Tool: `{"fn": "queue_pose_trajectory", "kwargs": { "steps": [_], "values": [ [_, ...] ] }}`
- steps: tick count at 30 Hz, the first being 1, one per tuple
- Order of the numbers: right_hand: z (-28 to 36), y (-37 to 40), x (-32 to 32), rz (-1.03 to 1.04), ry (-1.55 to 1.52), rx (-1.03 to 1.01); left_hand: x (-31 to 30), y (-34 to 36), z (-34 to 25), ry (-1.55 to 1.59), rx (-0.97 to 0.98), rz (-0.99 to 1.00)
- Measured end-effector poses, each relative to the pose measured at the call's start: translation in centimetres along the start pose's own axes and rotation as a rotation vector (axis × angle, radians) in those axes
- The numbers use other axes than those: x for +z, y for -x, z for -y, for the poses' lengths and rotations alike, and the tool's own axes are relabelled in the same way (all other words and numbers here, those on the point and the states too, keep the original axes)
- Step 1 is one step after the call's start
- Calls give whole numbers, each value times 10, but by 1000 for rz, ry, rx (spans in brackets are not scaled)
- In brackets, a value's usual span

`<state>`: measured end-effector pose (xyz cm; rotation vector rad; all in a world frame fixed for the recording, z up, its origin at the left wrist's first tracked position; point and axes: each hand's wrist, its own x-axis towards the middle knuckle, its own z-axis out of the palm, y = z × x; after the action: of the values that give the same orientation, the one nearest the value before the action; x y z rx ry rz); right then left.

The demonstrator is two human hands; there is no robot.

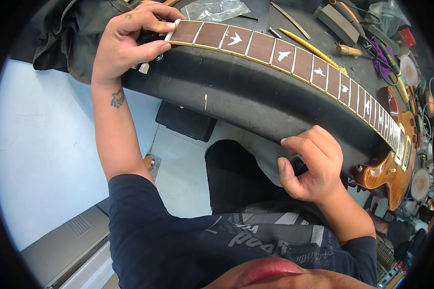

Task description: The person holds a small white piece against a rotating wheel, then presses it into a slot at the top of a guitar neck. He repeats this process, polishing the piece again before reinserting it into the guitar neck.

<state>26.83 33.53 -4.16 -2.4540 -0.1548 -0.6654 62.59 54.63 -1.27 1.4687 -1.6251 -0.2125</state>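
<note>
An electric guitar (394,176) with an amber-brown body lies face up along the workbench. Its dark fretboard (261,46) has pale frets and white bird-shaped inlays. At the far left end of the neck, my left hand (125,41) grips around the white nut (174,30), index finger on the far side and thumb on the near edge. That hand covers most of the headstock, though a tuner button (143,68) shows below it. My right hand (316,161) hovers in front of the bench edge, fingers curled and thumb apart from the index finger, with nothing visible held.
The dark workbench (217,89) carries a yellow twisted rod (308,49), a thin stick (290,20), a wooden-handled tool (348,50), a grey block (338,24) and a plastic bag (214,9). Dark cloth (67,41) lies at the left. A black case (185,120) sits below the bench.
</note>
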Motion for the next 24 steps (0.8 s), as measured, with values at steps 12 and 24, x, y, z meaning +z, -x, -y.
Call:
{"fn": "queue_pose_trajectory", "kwargs": {
  "steps": [12, 24],
  "values": [
    [0, 0, 0, 0, -3, 4, -2, -1, 3, 76, 24, 23],
    [-4, 3, 2, -7, -10, -14, -3, 2, 4, 13, -12, 1]
  ]
}}
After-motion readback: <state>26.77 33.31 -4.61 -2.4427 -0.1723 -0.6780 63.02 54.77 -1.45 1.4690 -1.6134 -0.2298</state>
